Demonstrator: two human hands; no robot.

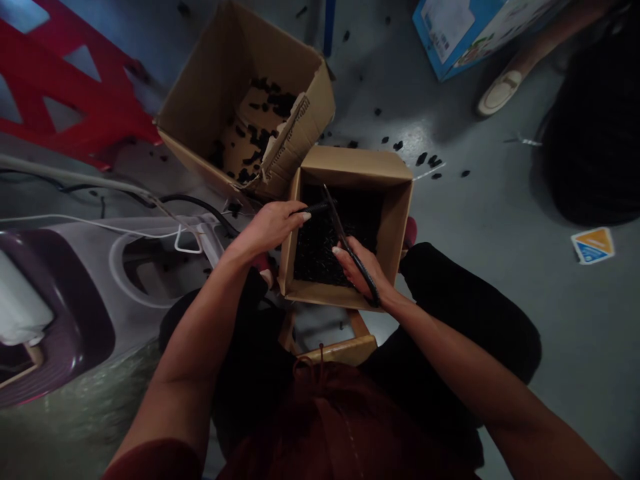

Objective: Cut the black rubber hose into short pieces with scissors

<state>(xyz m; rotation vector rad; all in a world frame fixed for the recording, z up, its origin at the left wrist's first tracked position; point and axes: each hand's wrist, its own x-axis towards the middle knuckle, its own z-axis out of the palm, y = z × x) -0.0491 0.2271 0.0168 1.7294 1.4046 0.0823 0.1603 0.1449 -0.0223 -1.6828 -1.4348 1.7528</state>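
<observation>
My left hand (273,229) is closed on a slim black piece (317,209), whose far end points right over the near cardboard box (355,160). In my right hand (364,265) is a pair of scissors (338,223), its dark handles wrapped by my fingers. The blades reach up and left and meet or cross the end of the black piece; whether they cut into it I cannot tell. Below both hands, many small dark pieces (320,257) with light glints fill the box, which stands between my knees.
A larger open cardboard box (200,87) with scattered black bits stands behind left. Red frame (100,100), grey plastic stool (150,267) and cables lie left. A blue box (450,40), another person's shoe (500,92) and a dark bag-like shape (595,147) are right. Black scraps (423,159) dot the floor.
</observation>
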